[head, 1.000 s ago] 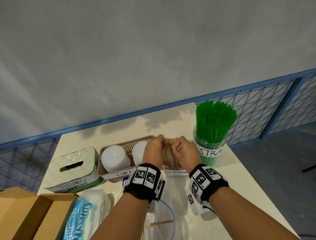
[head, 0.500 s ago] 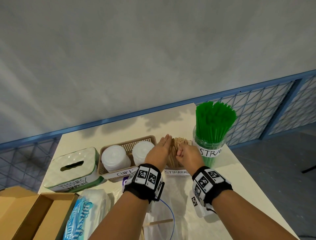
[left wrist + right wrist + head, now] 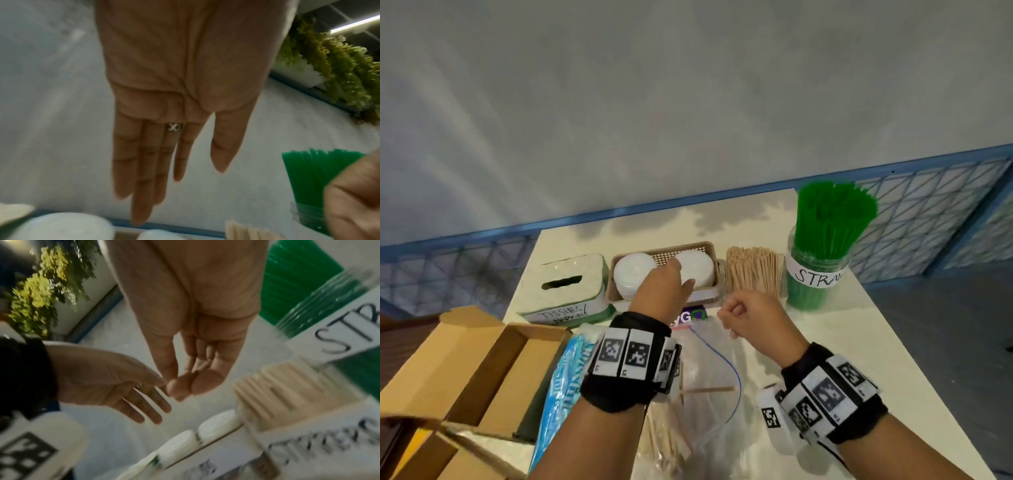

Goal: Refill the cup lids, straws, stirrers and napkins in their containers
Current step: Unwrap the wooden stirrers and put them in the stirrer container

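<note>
Wooden stirrers (image 3: 755,274) stand packed in their labelled holder between the lid basket (image 3: 688,247) and the jar of green straws (image 3: 822,246). White cup lids (image 3: 635,274) sit in two stacks in the basket. My left hand (image 3: 671,284) hovers over the basket's front, fingers straight and empty, as the left wrist view confirms (image 3: 154,162). My right hand (image 3: 739,315) is in front of the stirrers, apart from them, fingers curled against the thumb (image 3: 185,382) with nothing in it. The green-and-white tissue box (image 3: 571,287) stands left of the basket.
A clear zip bag (image 3: 709,377) with loose stirrers lies under my wrists, one stirrer (image 3: 709,390) across it. A blue tissue pack (image 3: 561,377) and an open cardboard box (image 3: 465,370) lie at the near left. The table's right edge runs just past the straw jar.
Both hands have let go of the stirrer bundle and drawn back. The left hand opened and moved left over the lid basket; the right pulled toward me and curled.
</note>
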`<state>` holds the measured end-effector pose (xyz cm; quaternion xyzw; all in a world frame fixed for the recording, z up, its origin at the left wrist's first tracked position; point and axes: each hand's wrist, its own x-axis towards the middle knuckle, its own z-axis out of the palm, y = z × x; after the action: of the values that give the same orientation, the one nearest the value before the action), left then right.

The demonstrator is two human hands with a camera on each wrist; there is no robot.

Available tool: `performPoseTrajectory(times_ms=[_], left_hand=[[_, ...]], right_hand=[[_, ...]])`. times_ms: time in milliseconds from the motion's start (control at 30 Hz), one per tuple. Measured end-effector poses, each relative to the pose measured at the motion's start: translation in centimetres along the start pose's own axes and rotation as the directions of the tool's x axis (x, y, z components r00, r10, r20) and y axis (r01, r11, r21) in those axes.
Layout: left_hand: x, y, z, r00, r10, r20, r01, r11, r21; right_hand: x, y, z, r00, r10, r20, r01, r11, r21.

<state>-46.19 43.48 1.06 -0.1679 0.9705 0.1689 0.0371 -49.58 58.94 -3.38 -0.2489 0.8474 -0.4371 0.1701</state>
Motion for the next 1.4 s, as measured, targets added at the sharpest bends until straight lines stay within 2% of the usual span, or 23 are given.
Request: performPoseTrajectory(times_ms=[100, 167, 233, 333, 433, 500, 667, 767, 933, 1100, 1200, 1267, 1400], left_hand=[[-3.3, -2.0, 1.1, 0.972, -0.192, 0.135, 0.191, 0.981, 0.025], [-4.7, -3.2, 2.8, 0.934, -0.283, 0.219, 0.273, 0.959, 0.074], [-5.9, -4.3, 4.8, 0.903, -0.352, 0.247, 0.331, 0.935, 0.124], [-7.2, -5.7, 6.9, 0.885, -0.381, 0.266, 0.32, 0.915, 0.245], [-7.4, -7.2, 8.8, 0.862, -0.413, 0.294, 0.343, 0.902, 0.262], [-7.5, -7.9, 9.7, 0.84, -0.433, 0.326, 0.366, 0.897, 0.248], [-7.6, -8.5, 10.3, 0.848, -0.44, 0.296, 0.404, 0.897, 0.179], [-7.7, -8.8, 10.3, 0.833, -0.464, 0.3, 0.434, 0.886, 0.165], [-7.3, -8.8, 10.3, 0.807, -0.47, 0.358, 0.486, 0.873, 0.051], [-7.4, -8.7, 9.7, 0.783, -0.457, 0.422, 0.539, 0.837, -0.094], [-7.6, -8.5, 9.3, 0.789, -0.458, 0.409, 0.579, 0.777, -0.246], [-7.7, -8.3, 9.0, 0.814, -0.422, 0.399, 0.547, 0.789, -0.28], [-8.2, -8.0, 8.4, 0.839, -0.379, 0.39, 0.516, 0.783, -0.348]], right_hand=[[-1.9, -0.6, 3.6, 0.985, -0.029, 0.17, 0.057, 0.985, -0.161], [-2.3, -0.4, 6.4, 0.96, 0.023, 0.279, 0.062, 0.954, -0.292], [-2.4, 0.1, 8.8, 0.931, 0.077, 0.358, 0.069, 0.923, -0.379], [-2.6, 0.2, 11.1, 0.913, 0.122, 0.389, 0.085, 0.877, -0.473], [-2.8, 0.5, 13.0, 0.908, 0.206, 0.365, 0.048, 0.814, -0.579], [-2.9, 0.8, 13.8, 0.906, 0.242, 0.349, 0.014, 0.804, -0.594], [-2.5, 0.9, 13.5, 0.894, 0.345, 0.285, -0.192, 0.872, -0.451], [-2.4, 1.0, 13.2, 0.894, 0.389, 0.224, -0.299, 0.889, -0.348], [-2.9, 1.3, 14.9, 0.871, 0.432, 0.233, -0.342, 0.875, -0.344], [-2.6, 2.4, 16.1, 0.873, 0.442, 0.204, -0.396, 0.889, -0.23], [-2.5, 2.6, 16.7, 0.891, 0.397, 0.219, -0.376, 0.917, -0.135], [-2.3, 3.0, 16.5, 0.896, 0.38, 0.229, -0.386, 0.922, -0.018], [-2.2, 3.1, 14.9, 0.869, 0.402, 0.29, -0.45, 0.885, 0.12]])
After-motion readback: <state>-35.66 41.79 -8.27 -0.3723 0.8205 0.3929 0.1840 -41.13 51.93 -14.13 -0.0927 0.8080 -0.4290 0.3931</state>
